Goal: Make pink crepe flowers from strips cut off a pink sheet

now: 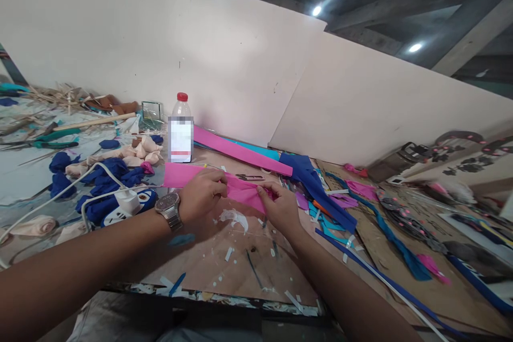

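Observation:
A strip of pink crepe paper stretches between my two hands, just above the brown work board. My left hand, with a metal watch at the wrist, has its fingers curled closed on the strip; its flat end lies out to the left. My right hand pinches the gathered right end between thumb and fingers. Close behind the hands rests a small metal cutter. Beyond it a second, folded pink strip slants across the board.
A red-capped bottle stands behind a lit phone. Left are a power strip with a white cord, blue crepe pieces and green-handled pliers. Blue strips lie right. A white panel closes off the back.

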A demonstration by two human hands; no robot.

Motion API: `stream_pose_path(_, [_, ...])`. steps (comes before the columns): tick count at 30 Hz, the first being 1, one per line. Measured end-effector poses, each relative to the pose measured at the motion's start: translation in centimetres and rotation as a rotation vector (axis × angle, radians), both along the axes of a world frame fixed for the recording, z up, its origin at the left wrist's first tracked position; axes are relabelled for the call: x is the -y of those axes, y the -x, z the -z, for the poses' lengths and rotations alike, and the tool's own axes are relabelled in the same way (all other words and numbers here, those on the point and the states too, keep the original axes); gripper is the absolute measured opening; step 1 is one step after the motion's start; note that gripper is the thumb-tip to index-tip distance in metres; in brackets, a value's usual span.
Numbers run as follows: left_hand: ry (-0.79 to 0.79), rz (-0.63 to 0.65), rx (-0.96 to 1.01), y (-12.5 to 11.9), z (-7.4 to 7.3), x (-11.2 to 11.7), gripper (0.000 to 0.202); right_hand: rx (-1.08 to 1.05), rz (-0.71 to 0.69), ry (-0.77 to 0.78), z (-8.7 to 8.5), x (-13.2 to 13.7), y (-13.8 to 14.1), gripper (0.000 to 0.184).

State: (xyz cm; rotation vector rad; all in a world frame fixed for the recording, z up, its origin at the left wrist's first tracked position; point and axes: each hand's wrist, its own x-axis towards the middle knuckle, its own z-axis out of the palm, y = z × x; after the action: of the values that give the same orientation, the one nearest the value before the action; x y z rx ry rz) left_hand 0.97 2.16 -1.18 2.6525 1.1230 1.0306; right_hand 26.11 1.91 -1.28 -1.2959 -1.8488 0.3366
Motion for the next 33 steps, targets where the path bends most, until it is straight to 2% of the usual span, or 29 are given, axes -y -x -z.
stream_pose_path(5, [0.000,0.007,-0.009,-0.1,-0.4,0.5,0.023,0.036,-0.010,-0.006,-0.2,0.0,0.1,0.020])
stream_pose_path(11, [0.006,0.058,0.039,-0.2,-1.5,1.8,0.032,0.205,-0.202,-0.021,-0.8,1.2,1.1,0.017])
stream_pose_path(16, [0.188,0.140,-0.128,-0.6,-0.7,1.8,0.029,0.275,-0.343,-0.029,-0.9,2.3,1.9,0.016])
stream_pose_path(19, [0.260,0.123,-0.174,-0.8,-0.4,1.8,0.031,0.284,-0.373,-0.015,-1.0,2.5,2.1,0.018])
stream_pose_path(26, [0.396,0.167,-0.055,-0.8,-1.0,2.1,0.026,0.252,-0.414,-0.016,-1.2,2.6,2.2,0.015])
stream_pose_path(33, [0.445,0.213,-0.063,-0.6,-1.3,2.2,0.020,0.252,-0.429,-0.025,-1.3,2.9,2.2,0.018])
